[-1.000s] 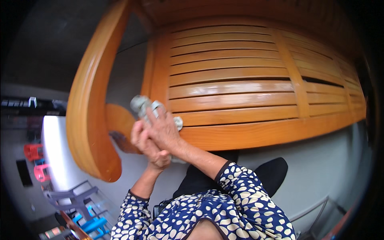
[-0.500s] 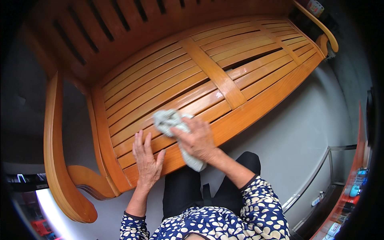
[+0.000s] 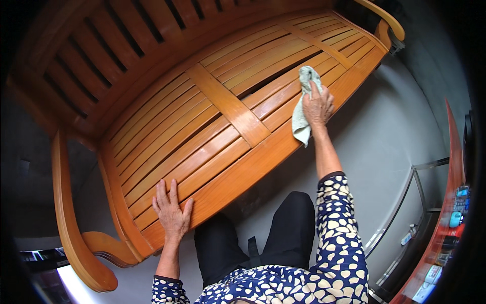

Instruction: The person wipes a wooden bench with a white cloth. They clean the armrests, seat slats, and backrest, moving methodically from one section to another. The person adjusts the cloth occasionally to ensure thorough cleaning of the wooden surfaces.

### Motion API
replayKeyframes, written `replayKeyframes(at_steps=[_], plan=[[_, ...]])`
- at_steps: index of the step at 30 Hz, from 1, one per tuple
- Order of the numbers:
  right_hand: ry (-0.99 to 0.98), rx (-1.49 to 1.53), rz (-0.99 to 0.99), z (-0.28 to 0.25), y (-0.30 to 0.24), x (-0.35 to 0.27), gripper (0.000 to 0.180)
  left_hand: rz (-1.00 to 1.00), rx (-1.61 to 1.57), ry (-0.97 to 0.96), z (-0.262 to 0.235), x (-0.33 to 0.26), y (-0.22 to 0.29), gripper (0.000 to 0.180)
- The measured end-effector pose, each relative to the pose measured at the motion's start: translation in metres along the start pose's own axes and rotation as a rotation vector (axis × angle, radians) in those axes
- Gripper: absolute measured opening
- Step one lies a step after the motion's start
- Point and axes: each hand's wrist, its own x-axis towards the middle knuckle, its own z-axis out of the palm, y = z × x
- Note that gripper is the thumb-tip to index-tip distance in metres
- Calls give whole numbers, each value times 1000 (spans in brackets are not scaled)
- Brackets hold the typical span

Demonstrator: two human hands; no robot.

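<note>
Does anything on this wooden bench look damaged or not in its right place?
Yes: around the middle of the bench, one dark gap between slats looks clearly wider than its neighbours; perhaps a slat sits askew.

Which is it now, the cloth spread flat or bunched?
Bunched: the pale cloth is gathered into a narrow, creased strip in the right hand.

The right hand (image 3: 319,107) held a pale cloth (image 3: 300,126) on the slatted wooden bench (image 3: 238,175), its lower end draped at the front edge, below and left of that hand. The left hand (image 3: 173,218) lay flat, fingers spread, near a curved armrest (image 3: 68,213) on its left; black-trousered legs (image 3: 291,228) were to its right.
</note>
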Motion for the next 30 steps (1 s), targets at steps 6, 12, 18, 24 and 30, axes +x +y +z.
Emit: replayKeyframes(at_steps=[6,12,18,24,30], plan=[[-71,278,-335,-21,-59,-59,40,-15,56,1,-3,-2,-6,69],[-176,546,-564,-45,-40,-99,38,8,47,5,-1,-1,0,65],[-60,305,-325,-22,31,-22,36,24,32,21,1,-2,-6,66],[-65,160,102,16,78,52,61,29,22,23,2,-2,-6,64],[-137,155,304,25,52,66,60,30,16,50,-3,0,0,63]])
